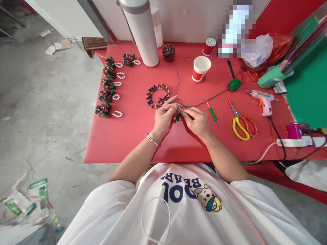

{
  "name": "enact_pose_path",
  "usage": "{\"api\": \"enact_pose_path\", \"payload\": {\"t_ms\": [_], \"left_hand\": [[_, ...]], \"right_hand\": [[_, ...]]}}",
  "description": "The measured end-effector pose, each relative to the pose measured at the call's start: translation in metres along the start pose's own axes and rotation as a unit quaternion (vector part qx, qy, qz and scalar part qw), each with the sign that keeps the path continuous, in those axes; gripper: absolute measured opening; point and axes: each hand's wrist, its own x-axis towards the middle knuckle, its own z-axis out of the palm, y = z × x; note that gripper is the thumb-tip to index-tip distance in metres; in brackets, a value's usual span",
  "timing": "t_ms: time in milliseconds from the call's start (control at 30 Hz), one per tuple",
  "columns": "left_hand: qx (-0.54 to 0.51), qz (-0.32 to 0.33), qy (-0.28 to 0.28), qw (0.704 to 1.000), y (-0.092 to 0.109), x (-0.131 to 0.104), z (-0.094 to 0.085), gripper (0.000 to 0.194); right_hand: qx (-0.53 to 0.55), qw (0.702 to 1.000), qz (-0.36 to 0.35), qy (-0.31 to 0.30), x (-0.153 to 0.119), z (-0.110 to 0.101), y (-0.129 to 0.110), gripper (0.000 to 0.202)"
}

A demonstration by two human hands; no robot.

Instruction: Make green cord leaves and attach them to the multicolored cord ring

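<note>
Close together over the red table, both my hands work at a small green crocheted piece (178,116). My left hand (165,115) pinches it between thumb and fingers. My right hand (196,119) is closed at its right side; a thin pale tip shows between the hands, but what those fingers grip is mostly hidden. Green yarn (214,98) runs from the hands to a green yarn ball (234,84). Just beyond my left hand lies a multicoloured crocheted ring (157,96). A green-handled crochet hook (213,114) rests right of my right hand.
Several multicoloured crocheted flowers (103,109) with white bead loops line the left edge. Behind stand a white bottle (143,37), a multicoloured yarn ball (169,52), a paper cup (201,69) and a red thread spool (209,47). Scissors (240,124) and a pink glue gun (264,102) lie right.
</note>
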Motion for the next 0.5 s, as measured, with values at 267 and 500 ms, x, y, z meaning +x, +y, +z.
{"api": "enact_pose_path", "payload": {"t_ms": [267, 500], "left_hand": [[0.013, 0.002, -0.002, 1.000, 0.0002, 0.0000, -0.0006, 0.020], [0.004, -0.010, -0.003, 1.000, 0.0026, -0.0004, 0.0009, 0.018]], "right_hand": [[-0.013, 1.000, -0.003, -0.004, -0.0003, -0.0002, 0.0006, 0.024], [-0.045, 0.999, -0.020, -0.005, -0.0007, -0.0006, 0.0005, 0.027]]}}
